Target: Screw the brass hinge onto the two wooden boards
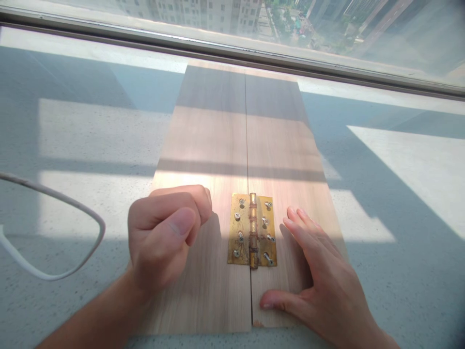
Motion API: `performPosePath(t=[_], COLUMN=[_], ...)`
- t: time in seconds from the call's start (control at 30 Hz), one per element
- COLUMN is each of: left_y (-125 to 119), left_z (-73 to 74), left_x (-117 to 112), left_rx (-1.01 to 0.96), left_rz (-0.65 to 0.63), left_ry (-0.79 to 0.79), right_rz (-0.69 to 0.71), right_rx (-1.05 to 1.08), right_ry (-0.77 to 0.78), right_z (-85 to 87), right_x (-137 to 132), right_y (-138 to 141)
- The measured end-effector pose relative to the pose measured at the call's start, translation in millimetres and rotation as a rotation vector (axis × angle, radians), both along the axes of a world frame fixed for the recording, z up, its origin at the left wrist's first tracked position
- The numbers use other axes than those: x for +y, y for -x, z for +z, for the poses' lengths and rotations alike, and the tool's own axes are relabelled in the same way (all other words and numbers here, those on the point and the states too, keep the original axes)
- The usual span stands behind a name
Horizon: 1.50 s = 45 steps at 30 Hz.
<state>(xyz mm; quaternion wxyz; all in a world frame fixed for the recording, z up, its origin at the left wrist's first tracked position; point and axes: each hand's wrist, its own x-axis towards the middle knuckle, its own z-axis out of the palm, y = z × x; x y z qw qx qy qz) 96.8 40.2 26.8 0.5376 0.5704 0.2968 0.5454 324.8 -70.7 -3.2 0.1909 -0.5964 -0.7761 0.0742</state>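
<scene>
A brass butterfly-type hinge (253, 230) lies unfolded across the seam between two pale wooden boards, the left board (203, 135) and the right board (281, 140). Several screws (237, 216) stand in the holes of its left leaf, most looking fairly upright. In the right leaf several more screws (269, 259) lean over at an angle. My left hand (167, 237) is closed in a fist above the left board, beside the hinge; whatever it may hold is hidden. My right hand (319, 276) rests over the right board with fingers stretched and thumb apart, not touching the hinge.
The boards lie on a speckled pale sill (87, 135). A white cable (87, 211) loops in from the left. Behind the boards runs a window frame (232, 55), with buildings far below outside. Bands of sun and shadow cross the surface.
</scene>
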Motion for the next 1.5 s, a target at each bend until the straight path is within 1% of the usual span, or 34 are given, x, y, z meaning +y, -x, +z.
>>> performPosePath(t=[0.17,0.33,0.43,0.47,0.53,0.6,0.67,0.73,0.8,0.87,0.93,0.97,1.07,1.17,1.2,1.23,1.27,1.33,1.4,1.43,1.5], left_y=[-3.4,-2.8,-1.1,-0.7,-0.7,-2.3,-5.0,-8.0,-10.2,-11.3,-12.0,-12.5,-15.7,-17.6,-16.1,-12.9,-7.8,7.5,26.7,35.9,50.5], left_z=[0.0,-3.7,-3.5,-1.9,3.9,12.3,20.9,27.5,31.3,32.4,31.8,31.3,31.7,35.0,35.5,34.8,32.7,23.2,8.3,0.2,-14.2], left_x=[-0.9,-1.7,-2.5,-3.0,-4.8,-8.2,-13.1,-18.8,-24.1,-28.5,-32.5,-34.6,-40.5,-40.9,-38.2,-33.7,-27.6,-11.8,4.0,10.2,17.3], left_rx=[-0.005,-0.013,-0.039,-0.052,-0.077,-0.096,-0.091,-0.036,0.061,0.124,0.148,0.167,0.308,0.434,0.474,0.520,0.576,0.719,0.845,0.881,0.874], left_rz=[-0.036,-0.048,-0.058,-0.060,-0.056,-0.072,-0.143,-0.259,-0.375,-0.477,-0.552,-0.568,-0.559,-0.600,-0.596,-0.559,-0.485,-0.242,-0.058,-0.004,0.004], left_ry=[-0.005,-0.017,-0.009,0.001,0.026,0.059,0.112,0.156,0.169,0.162,0.156,0.152,0.155,0.114,0.070,0.020,-0.035,-0.085,-0.138,-0.173,-0.223], right_rz=[0.003,-0.005,-0.030,-0.057,-0.093,-0.068,0.003,0.050,0.082,0.119,0.160,0.169,0.174,0.191,0.194,0.188,0.169,0.122,0.077,0.065,0.065], right_rx=[0.004,0.017,0.084,0.132,0.246,0.350,0.419,0.441,0.417,0.382,0.355,0.349,0.329,0.260,0.219,0.174,0.124,0.019,-0.057,-0.084,-0.127], right_ry=[0.003,0.028,0.028,0.002,-0.098,-0.188,-0.210,-0.191,-0.160,-0.125,-0.101,-0.097,-0.051,0.028,0.041,0.046,0.042,0.062,0.059,0.048,0.014], right_z=[1.9,4.9,5.7,6.7,11.4,21.0,35.1,51.6,67.4,79.5,86.5,88.2,89.8,93.8,96.6,99.9,103.4,110.0,114.2,115.1,115.0], right_x=[0.6,1.9,0.9,0.5,0.6,3.4,10.0,19.1,28.1,33.8,35.0,34.1,28.7,22.5,20.3,17.9,15.3,9.6,4.6,2.8,1.3], right_y=[0.8,5.1,5.5,6.0,8.6,14.0,21.3,28.9,35.5,40.8,45.0,46.7,49.5,44.9,40.7,34.9,27.8,11.3,-4.3,-10.3,-17.3])
